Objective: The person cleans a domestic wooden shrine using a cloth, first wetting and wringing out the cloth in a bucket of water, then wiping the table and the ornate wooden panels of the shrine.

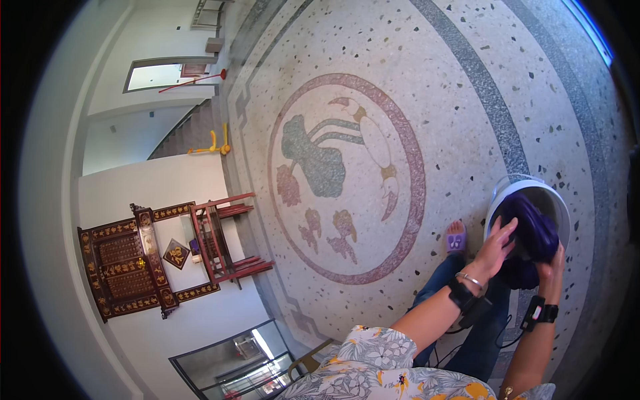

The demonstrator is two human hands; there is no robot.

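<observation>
A dark purple cloth (pixel 530 225), bunched and shiny as if wet, is held over the mouth of a white plastic bucket (pixel 564 210). My right hand (pixel 552 265) grips its lower right part. Against the cloth's left side, my left hand (pixel 495 250) has its fingers spread; whether they press on it is hard to tell. More dark purple fabric (pixel 517 272) hangs at the near rim, between my wrists. The bucket's inside is mostly hidden by cloth and hands. Its wire handle (pixel 520 176) lies at the far rim.
A foot in a purple slipper (pixel 455 239) is left of the bucket. Terrazzo floor (pixel 450 125) with an inlaid round picture spreads ahead. Beyond stand a red wooden table (pixel 215 240), a yellow ride-on toy (pixel 217 145) and stairs (pixel 195 127). Cables (pixel 440 355) hang by my legs.
</observation>
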